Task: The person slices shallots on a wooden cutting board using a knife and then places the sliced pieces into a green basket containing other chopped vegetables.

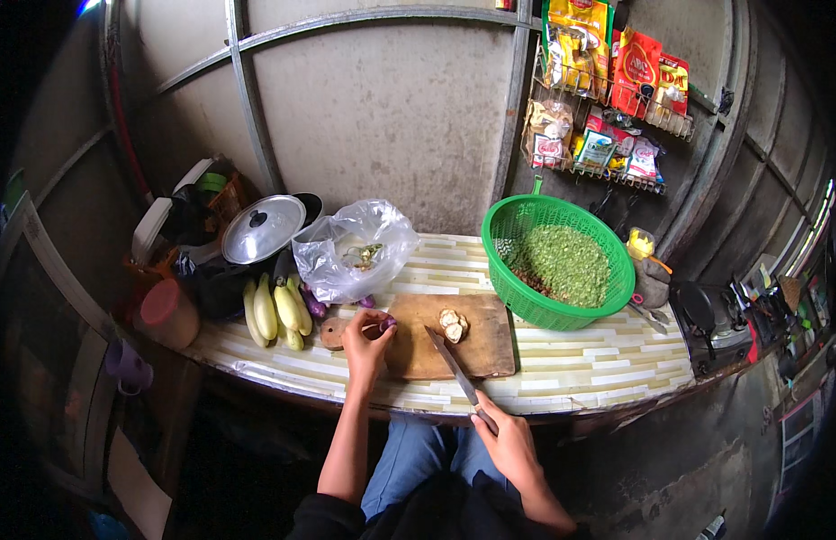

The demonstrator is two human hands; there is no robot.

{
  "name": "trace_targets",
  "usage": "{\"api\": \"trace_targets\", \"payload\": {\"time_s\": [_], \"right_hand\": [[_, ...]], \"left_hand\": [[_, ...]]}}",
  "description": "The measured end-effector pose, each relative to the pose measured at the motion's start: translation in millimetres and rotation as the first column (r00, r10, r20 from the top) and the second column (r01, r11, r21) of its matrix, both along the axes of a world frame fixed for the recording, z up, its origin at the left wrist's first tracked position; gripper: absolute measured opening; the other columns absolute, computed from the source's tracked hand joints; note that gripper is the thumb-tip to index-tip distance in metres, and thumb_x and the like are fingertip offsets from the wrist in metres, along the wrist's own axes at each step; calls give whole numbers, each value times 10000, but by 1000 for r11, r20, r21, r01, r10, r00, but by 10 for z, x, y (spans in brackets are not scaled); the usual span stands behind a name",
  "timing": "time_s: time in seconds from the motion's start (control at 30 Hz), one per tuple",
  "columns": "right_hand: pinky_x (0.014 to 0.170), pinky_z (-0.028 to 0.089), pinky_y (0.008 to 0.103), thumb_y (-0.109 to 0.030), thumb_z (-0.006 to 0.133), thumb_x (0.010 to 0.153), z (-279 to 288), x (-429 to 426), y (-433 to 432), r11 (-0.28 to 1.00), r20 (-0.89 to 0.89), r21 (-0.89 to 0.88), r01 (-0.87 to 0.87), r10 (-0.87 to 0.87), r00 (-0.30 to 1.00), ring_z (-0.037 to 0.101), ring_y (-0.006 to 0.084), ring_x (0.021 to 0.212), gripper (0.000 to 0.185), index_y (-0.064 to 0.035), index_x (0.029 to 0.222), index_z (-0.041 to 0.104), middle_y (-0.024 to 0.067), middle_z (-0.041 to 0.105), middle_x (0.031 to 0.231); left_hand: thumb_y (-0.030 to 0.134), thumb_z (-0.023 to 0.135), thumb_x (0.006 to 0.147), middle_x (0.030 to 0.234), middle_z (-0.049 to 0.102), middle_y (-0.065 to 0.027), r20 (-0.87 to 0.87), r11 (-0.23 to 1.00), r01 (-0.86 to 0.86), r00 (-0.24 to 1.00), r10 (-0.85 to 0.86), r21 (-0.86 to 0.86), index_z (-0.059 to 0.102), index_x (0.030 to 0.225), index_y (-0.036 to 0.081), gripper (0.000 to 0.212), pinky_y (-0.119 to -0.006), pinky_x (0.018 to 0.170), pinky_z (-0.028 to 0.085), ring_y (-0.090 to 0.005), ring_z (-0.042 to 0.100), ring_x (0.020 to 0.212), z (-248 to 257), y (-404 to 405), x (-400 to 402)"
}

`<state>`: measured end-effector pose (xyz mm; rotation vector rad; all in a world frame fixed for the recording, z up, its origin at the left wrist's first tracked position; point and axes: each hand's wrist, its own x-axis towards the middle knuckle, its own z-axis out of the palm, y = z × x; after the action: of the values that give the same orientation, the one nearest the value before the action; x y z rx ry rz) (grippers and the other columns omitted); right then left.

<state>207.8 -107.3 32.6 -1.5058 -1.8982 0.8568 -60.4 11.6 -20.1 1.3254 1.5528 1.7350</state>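
Observation:
Between the fingertips of my left hand (365,341) is a small purple vegetable piece (389,324), mostly covered by the fingers. This hand is over the handle end of a wooden cutting board (418,358). My right hand (509,435) grips a kitchen knife (456,368) by its handle, at the counter's near edge. The blade slants up and left across the board, its tip beside several pale, brown-edged round slices (453,325). Just left of the board lie purple vegetables (314,304), partly hidden by a clear plastic bag (323,263) with green scraps inside.
Pale yellow-green long vegetables (264,310) lie left, before a pot lid (264,229). A green plastic colander (559,320) of chopped greens (570,263) stands right, near scissors (651,317) and a stove (711,324). Wire racks (593,169) with packets hang above.

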Motion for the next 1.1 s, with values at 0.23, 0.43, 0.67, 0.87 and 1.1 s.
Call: {"api": "trace_targets", "payload": {"time_s": [0.23,0.43,0.67,0.87,1.1], "right_hand": [[878,539,361,-112,655,940,71,35,6,999,-113,2,39,-38,993,636,368,1122,444,-19,1365,568,285,623,1211],[763,547,385,-150,645,958,-86,104,21,988,-171,146,55,-30,985,631,409,1028,449,-59,1389,557,291,630,1134],[770,544,381,-131,650,951,-82,148,20,990,-166,132,54,-32,986,634,387,1050,444,-52,1379,565,305,629,1118],[848,538,317,-83,675,929,-36,212,-16,996,-169,14,85,-82,982,698,155,1018,460,-35,1375,571,284,644,1195],[882,540,340,-94,674,931,25,236,-62,998,-105,-8,67,-68,992,701,283,1081,447,-16,1361,576,276,645,1205]], "left_hand": [[-41,780,724,909,742,-106,-175,995,67,981,-78,-69,691,962,-7,257,-283,705,563,-167,721,833,43,8,-116],[-45,692,699,1003,701,-153,-452,999,39,891,-39,-10,715,968,23,278,-382,892,526,-312,651,990,157,-68,-109],[6,695,717,1157,652,-168,-615,992,117,779,-119,-44,722,956,39,243,-421,970,475,-366,573,1114,247,-168,-47],[202,792,779,1184,657,-119,-683,971,236,703,-200,-41,724,1060,117,302,-520,1115,332,-330,580,1153,347,-119,214],[197,729,843,1069,683,-121,-707,943,251,625,-331,-220,718,1081,80,265,-577,1188,222,-325,603,1134,219,-42,380]]}}
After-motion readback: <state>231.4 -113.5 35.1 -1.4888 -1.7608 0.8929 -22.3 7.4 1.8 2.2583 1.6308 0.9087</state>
